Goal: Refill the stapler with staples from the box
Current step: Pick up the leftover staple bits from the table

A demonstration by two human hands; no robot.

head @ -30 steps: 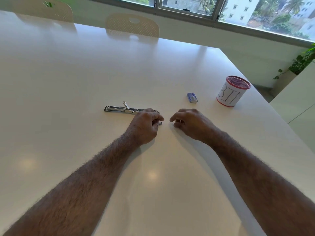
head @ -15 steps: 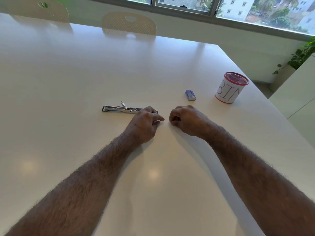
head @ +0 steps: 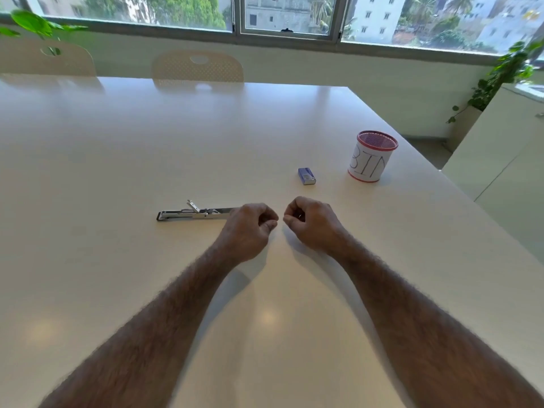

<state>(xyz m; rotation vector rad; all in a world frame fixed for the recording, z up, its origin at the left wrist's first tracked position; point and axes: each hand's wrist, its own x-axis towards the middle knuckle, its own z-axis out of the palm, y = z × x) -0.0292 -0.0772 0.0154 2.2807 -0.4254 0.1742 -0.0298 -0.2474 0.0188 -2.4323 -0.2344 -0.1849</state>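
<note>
Two bare forearms reach in from the near edge of the white table (head: pixel 88 172), the fists meeting close together at its middle. The left hand (head: pixel 250 228) is curled, fingers folded against the thumb, its knuckles over the right-hand end of the opened stapler (head: pixel 194 214); whether it actually pinches that end cannot be told. The right hand (head: pixel 312 223) is likewise clenched, fingertips tucked to the thumb as if pinching something small, though nothing can be made out between them.

The stapler lies flat, its long axis running left to right, roughly parallel to the near edge and stretching away from the left hand toward the left edge, with a small metal tab tilted up partway along it. The left hand is at it; the right sits just beside the left, apart from the metal.

Farther back and toward the right edge rests the small blue staple box (head: pixel 306 176), well apart from the stapler and nearer the right hand than the left. Judging from this layout, any reach for staples falls to the right hand, going forward and slightly right, while the left steadies the tray. Beyond the box, near the right edge, stands a red-rimmed cup marked "BIN" (head: pixel 371 163).
</note>
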